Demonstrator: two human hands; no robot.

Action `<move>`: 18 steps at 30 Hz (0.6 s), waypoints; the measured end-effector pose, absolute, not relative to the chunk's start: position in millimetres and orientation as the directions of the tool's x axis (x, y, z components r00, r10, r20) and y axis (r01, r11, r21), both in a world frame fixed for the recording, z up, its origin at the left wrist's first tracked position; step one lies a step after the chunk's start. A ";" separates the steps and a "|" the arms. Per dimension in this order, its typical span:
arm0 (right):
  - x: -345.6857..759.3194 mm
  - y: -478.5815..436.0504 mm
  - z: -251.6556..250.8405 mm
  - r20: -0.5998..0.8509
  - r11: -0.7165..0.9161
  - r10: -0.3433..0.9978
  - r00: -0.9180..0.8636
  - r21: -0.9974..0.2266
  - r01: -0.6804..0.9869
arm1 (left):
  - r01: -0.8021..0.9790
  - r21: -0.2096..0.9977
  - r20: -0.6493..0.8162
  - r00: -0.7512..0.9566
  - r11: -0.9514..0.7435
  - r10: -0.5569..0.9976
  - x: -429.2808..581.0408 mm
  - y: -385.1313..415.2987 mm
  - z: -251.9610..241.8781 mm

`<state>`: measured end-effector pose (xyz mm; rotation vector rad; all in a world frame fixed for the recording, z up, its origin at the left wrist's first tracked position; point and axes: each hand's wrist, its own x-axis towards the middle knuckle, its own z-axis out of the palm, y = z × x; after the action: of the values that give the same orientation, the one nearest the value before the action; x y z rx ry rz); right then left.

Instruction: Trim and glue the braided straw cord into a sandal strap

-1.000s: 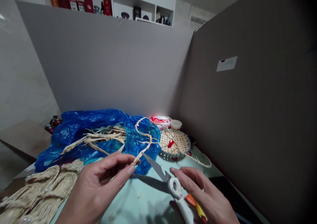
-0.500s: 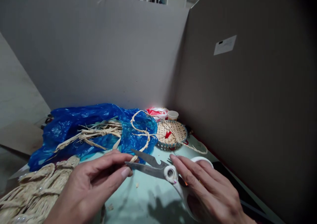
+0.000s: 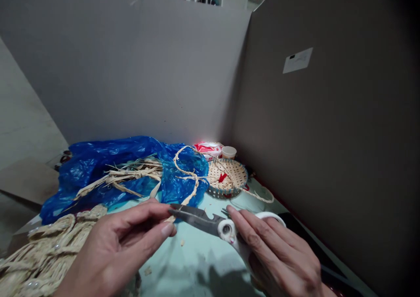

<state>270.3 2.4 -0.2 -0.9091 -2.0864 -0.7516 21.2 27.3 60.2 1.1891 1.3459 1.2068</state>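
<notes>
My right hand [image 3: 278, 249] is wrapped round the white handles of a pair of scissors [image 3: 200, 219]. The blades are closed together and point left, their tips at the fingertips of my left hand [image 3: 127, 240]. Between its thumb and fingers my left hand pinches the end of a twisted straw cord [image 3: 188, 197]. Beyond the blades the cord runs up in a loose curl over a blue plastic bag [image 3: 183, 187]. Whether the blades have severed the cord is hard to make out.
Dry straw strips [image 3: 134, 174] lie on the blue bag. At the lower left is a braided straw piece [image 3: 49, 253] with clear beads. A woven basket [image 3: 226, 176], a paper cup [image 3: 229, 152] and a red-and-white packet [image 3: 208, 149] stand by the grey partition [image 3: 138, 69].
The scissor blades, apart around the cord before, have come together across it. My right hand has closed on the handles. My left hand has hardly moved.
</notes>
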 end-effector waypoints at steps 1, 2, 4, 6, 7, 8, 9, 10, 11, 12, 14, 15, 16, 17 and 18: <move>270.0 2.1 0.8 0.788 0.575 0.386 -0.479 0.200 0.793 | 0.077 0.996 -0.029 -0.071 0.035 0.997 21.2 27.2 60.0; 269.7 2.5 1.2 0.784 0.574 0.404 -0.472 0.185 0.798 | 0.092 0.996 -0.016 -0.055 0.021 0.998 21.2 27.3 59.6; 268.3 5.1 -0.6 0.794 0.592 0.409 -0.449 0.143 0.793 | 0.102 0.995 0.004 -0.029 -0.001 1.000 20.7 28.3 58.4; 265.9 9.6 -4.5 0.830 0.647 0.388 -0.400 0.064 0.760 | 0.076 0.997 -0.004 -0.014 0.006 1.000 19.7 30.1 57.5; 264.4 12.0 -6.5 0.849 0.676 0.387 -0.360 0.005 0.736 | 0.051 0.999 -0.018 -0.002 0.018 1.000 19.0 31.2 57.2; 262.9 14.2 -8.2 0.860 0.697 0.402 -0.315 -0.065 0.714 | 0.024 0.999 -0.032 0.016 0.032 0.999 18.2 32.3 57.2; 261.5 15.9 -9.4 0.864 0.710 0.422 -0.276 -0.126 0.693 | 0.006 0.999 -0.045 0.037 0.045 0.998 17.4 33.4 57.4; 260.4 17.0 -9.9 0.864 0.714 0.441 -0.244 -0.173 0.678 | -0.002 0.999 -0.053 0.055 0.054 0.997 16.5 34.4 57.6; 259.7 17.6 -10.0 0.860 0.714 0.456 -0.228 -0.201 0.670 | -0.002 0.998 -0.059 0.068 0.060 0.996 15.6 35.2 57.8; 259.4 17.8 -9.8 0.855 0.711 0.467 -0.226 -0.212 0.670 | 0.002 0.998 -0.061 0.074 0.061 0.995 14.7 35.9 57.9; 259.8 17.5 -9.4 0.848 0.707 0.472 -0.242 -0.200 0.678 | 0.015 0.998 -0.056 0.071 0.055 0.996 13.4 36.9 57.7; 260.3 17.3 -9.7 0.842 0.704 0.475 -0.257 -0.188 0.685 | 0.014 0.999 -0.054 0.073 0.053 0.996 12.9 37.2 57.4; 260.9 17.3 -10.5 0.834 0.697 0.480 -0.272 -0.174 0.696 | 0.008 0.999 -0.049 0.077 0.049 0.996 12.7 37.3 57.3; 261.4 17.4 -11.7 0.830 0.691 0.479 -0.286 -0.156 0.706 | 0.008 0.999 -0.041 0.079 0.041 0.996 12.7 37.3 57.4; 262.0 17.6 -13.3 0.827 0.686 0.477 -0.297 -0.139 0.714 | 0.012 0.999 -0.031 0.076 0.030 0.997 13.0 37.1 57.8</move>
<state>262.0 17.6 -13.3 -0.9222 -1.9571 -0.3182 13.0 37.1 57.8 1.2302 1.1749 1.1252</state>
